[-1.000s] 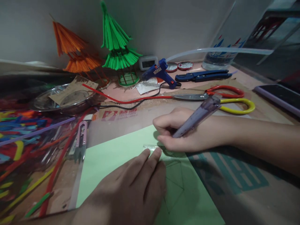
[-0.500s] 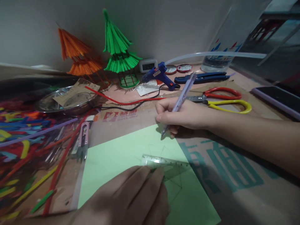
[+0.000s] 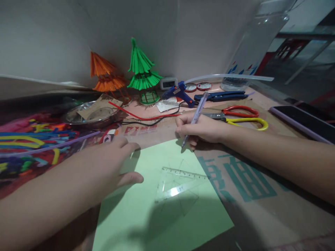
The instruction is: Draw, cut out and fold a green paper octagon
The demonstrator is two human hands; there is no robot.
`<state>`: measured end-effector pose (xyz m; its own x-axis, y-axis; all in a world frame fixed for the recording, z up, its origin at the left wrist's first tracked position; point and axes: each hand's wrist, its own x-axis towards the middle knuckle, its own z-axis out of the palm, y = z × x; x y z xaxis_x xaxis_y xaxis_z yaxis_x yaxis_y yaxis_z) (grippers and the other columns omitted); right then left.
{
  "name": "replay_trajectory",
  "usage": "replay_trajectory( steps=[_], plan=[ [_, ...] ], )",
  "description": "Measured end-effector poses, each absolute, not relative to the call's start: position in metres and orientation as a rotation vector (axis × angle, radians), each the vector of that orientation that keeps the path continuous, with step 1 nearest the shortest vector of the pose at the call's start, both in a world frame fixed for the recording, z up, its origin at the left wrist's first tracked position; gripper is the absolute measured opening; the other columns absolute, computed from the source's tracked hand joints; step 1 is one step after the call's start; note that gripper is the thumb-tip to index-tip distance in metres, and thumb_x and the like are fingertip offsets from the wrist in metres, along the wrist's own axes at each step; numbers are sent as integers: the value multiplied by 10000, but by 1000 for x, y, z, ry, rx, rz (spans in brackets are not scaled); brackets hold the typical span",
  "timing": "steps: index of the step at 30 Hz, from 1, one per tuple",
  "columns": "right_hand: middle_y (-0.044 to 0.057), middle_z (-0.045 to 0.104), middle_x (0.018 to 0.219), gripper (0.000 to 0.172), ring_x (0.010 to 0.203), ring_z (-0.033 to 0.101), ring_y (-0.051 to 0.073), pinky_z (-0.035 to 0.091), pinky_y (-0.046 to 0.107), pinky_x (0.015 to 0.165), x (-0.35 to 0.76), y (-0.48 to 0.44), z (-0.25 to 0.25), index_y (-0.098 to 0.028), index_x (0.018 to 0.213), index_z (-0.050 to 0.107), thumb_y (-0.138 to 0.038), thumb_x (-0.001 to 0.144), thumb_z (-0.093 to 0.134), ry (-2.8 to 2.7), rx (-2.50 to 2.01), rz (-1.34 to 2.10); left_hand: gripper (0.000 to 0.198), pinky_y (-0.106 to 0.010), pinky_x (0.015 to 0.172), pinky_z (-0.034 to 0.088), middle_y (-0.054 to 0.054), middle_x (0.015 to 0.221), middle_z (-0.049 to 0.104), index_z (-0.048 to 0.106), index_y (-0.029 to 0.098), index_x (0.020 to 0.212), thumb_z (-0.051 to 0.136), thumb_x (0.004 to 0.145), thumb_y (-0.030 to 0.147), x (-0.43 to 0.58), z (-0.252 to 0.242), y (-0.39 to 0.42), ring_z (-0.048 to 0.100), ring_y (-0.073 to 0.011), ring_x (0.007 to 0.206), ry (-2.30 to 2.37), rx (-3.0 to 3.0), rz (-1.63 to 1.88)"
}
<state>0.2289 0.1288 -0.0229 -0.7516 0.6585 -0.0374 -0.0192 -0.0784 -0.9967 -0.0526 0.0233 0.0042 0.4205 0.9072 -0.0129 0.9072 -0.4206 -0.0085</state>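
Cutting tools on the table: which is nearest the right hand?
The scissors with red and yellow handle loops, just behind the right hand; the blue-handled shears lie farther back, towards the wall.

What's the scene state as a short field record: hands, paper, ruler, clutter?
left hand: palm down, fingers spread, over the green paper's upper left corner; holds nothing
right hand: grips pen, tip at the paper's far edge
ruler: clear triangle, flat on the paper, no hand on it
rest: scissors, glue gun, green model, orange model, metal bowl, coloured sticks at the left
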Motion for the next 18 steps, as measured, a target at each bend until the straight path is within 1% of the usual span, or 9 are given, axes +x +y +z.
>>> replay_trajectory(
  steps=[3,6,7,9,10,11,12,14,18],
  plan=[
    [-89,507,446,364,396,490,89,479,195,398,231,124,-24,-215,711,505,-351,844,815,-1743,-760,1804,555,-380,624,481,-121,1040,738,643,252,1183,780,769,597,-61,2,31,726,-353,824,-1839,-2619,319],
    [-53,574,525,293,502,586,124,517,223,493,238,114,-25,-212,833,584,-453,942,712,-1764,-830,1663,554,-386,612,477,-97,904,732,631,259,1140,746,780,665,-60,1,34,720,-346,769,-1947,-2616,389],
    [-15,657,620,296,552,611,134,542,248,544,241,110,-24,-212,915,617,-499,975,656,-1780,-819,1572,550,-388,609,476,-99,890,728,638,255,1105,743,774,682,-59,2,35,714,-345,757,-1945,-2610,386],
    [71,780,931,327,672,652,152,569,298,657,247,104,-23,-225,1061,651,-535,1022,557,-1894,-807,1285,543,-396,644,492,-120,930,726,660,233,1027,768,742,683,-53,4,35,711,-354,800,-1882,-2614,358],
    [91,779,1054,279,810,696,182,573,327,756,248,102,-22,-230,1078,664,-482,1035,553,-2019,-852,1099,545,-402,679,503,-133,970,726,672,219,1002,790,719,670,-49,6,36,711,-363,839,-1846,-2619,347],
    [96,772,1098,222,918,709,215,564,356,831,249,100,-20,-231,1054,673,-423,1032,565,-2150,-899,960,552,-411,719,512,-149,1016,724,684,203,993,810,699,653,-46,7,36,710,-370,870,-1822,-2619,340],
    [88,768,1083,167,969,710,238,551,373,866,249,98,-20,-233,1025,672,-370,1022,576,-2249,-940,844,565,-415,749,516,-164,1054,719,692,188,1004,828,685,633,-42,8,36,710,-374,888,-1826,-2609,340],
    [76,748,1061,100,974,703,247,540,379,872,247,97,-20,-235,1019,650,-315,995,595,-2380,-925,686,586,-404,756,515,-176,1101,715,691,172,1057,852,671,582,-36,11,37,711,-372,911,-1870,-2588,332],
    [76,701,1098,131,1013,667,242,524,386,908,243,95,-25,-229,1087,606,-290,971,618,-2507,-760,545,522,-322,586,448,-95,968,749,667,223,1092,827,718,549,-37,12,36,705,-295,752,-1989,-2622,349]
  ],
)
